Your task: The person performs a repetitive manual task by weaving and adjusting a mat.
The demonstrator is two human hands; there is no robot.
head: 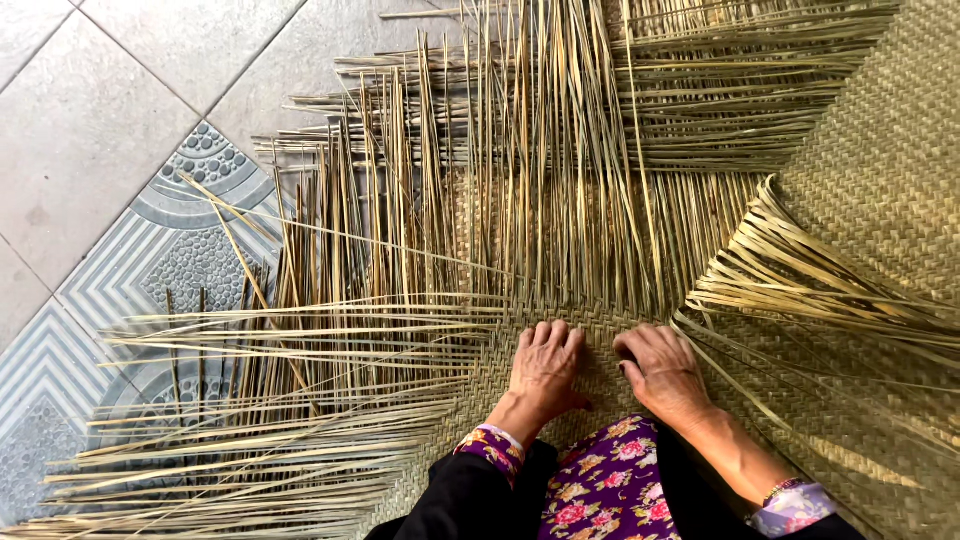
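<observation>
Left hand [545, 368]: fingers [543, 335] lie flat and close together, extended forward, pressing down on the woven edge of the mat [880, 170]. They grip nothing; the flat press appears to keep the finished rows from shifting.

Right hand [662, 372]: fingers [632, 352] curl inward at the same edge, tips tucked among the strands. Whether they pinch a single strand cannot be told.

Both hands sit side by side at the weaving front, where tight weave ends and loose straw strips [540, 180] begin. The strips fan away from the hands in two crossing sets, one forward, one sideways to the left, apparently kept separated for selection. A lifted bundle [790, 280] lies folded aside at right. The mat rests on the tiled floor [110, 150].
</observation>
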